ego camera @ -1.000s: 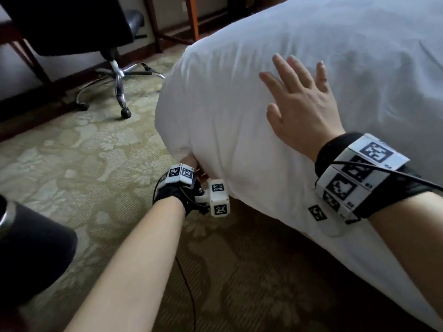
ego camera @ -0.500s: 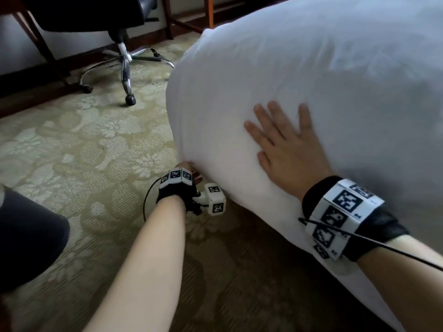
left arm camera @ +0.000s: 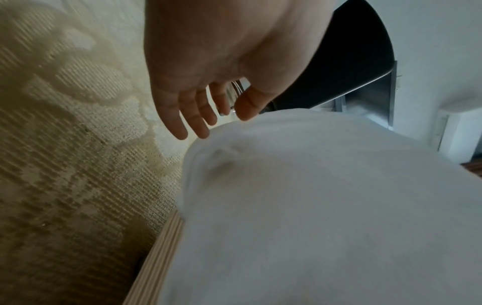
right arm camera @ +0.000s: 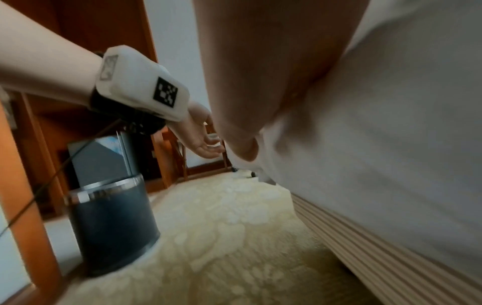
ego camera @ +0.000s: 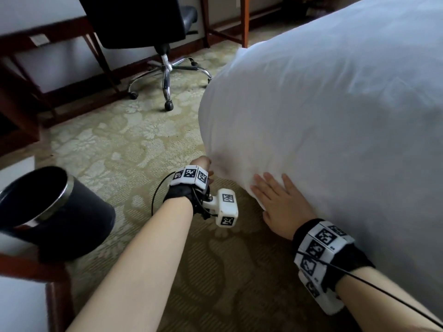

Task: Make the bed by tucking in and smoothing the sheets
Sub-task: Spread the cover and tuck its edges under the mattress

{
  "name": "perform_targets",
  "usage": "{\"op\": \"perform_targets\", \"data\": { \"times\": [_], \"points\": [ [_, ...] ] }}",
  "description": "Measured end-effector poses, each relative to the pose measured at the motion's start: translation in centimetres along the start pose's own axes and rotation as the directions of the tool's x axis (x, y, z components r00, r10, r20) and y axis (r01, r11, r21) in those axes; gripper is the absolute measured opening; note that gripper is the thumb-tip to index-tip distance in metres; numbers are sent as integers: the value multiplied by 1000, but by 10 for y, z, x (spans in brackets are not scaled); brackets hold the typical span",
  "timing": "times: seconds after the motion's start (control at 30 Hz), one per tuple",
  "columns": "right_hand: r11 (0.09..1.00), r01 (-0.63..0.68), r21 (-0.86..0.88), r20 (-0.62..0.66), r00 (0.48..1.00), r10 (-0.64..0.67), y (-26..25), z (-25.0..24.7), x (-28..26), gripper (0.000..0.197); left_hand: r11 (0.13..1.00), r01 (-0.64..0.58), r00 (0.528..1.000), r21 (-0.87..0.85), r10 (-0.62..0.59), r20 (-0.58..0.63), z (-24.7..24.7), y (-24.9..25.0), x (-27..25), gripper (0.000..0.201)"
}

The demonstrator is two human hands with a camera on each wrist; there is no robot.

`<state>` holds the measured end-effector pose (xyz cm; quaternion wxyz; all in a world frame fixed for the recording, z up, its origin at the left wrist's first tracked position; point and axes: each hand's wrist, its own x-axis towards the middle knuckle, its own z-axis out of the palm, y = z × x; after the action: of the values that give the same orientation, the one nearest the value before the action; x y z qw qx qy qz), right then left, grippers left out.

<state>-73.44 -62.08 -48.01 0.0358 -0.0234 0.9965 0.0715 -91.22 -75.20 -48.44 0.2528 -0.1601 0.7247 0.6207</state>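
Two open hands at the near-left corner of a bed draped in a white sheet.

The white cotton sheet (ego camera: 335, 111) hangs over the mattress corner and down the bed's near side, filling the right of the scene, with a ribbed beige bed base (right arm camera: 378, 247) showing below its lower edge. The right hand (ego camera: 282, 207) lies flat on the hanging sheet near its bottom edge, fingers straight and spread, pressing the cloth. The left hand (left arm camera: 208, 68) is at the corner just left of it, fingers straight and relaxed, gripping nothing; its fingertips (left arm camera: 180, 132) are at the sheet's rounded corner fold, and contact cannot be judged. On the patterned green-cream carpet (ego camera: 115, 144) to the near left stands a dark round wastebasket with a metal rim (ego camera: 60, 212); farther off is a black swivel office chair with a chrome base (ego camera: 165, 63).
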Motion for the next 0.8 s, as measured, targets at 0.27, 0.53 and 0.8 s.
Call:
{"op": "perform_targets", "data": {
  "times": [0.27, 0.53, 0.8],
  "points": [
    [782, -87, 617, -78, 982, 171, 3, -77, 9, 35, 997, -67, 996, -35, 65, -65, 8, 74, -52, 39],
    [689, -147, 710, -213, 887, 409, 35, -142, 37, 42, 999, -50, 990, -15, 47, -130, -6, 101, -51, 25],
    [858, -295, 420, -165, 905, 392, 18, -145, 121, 65, 957, -104, 994, 270, 105, 9, -9, 124, 34, 42]
  ]
}}
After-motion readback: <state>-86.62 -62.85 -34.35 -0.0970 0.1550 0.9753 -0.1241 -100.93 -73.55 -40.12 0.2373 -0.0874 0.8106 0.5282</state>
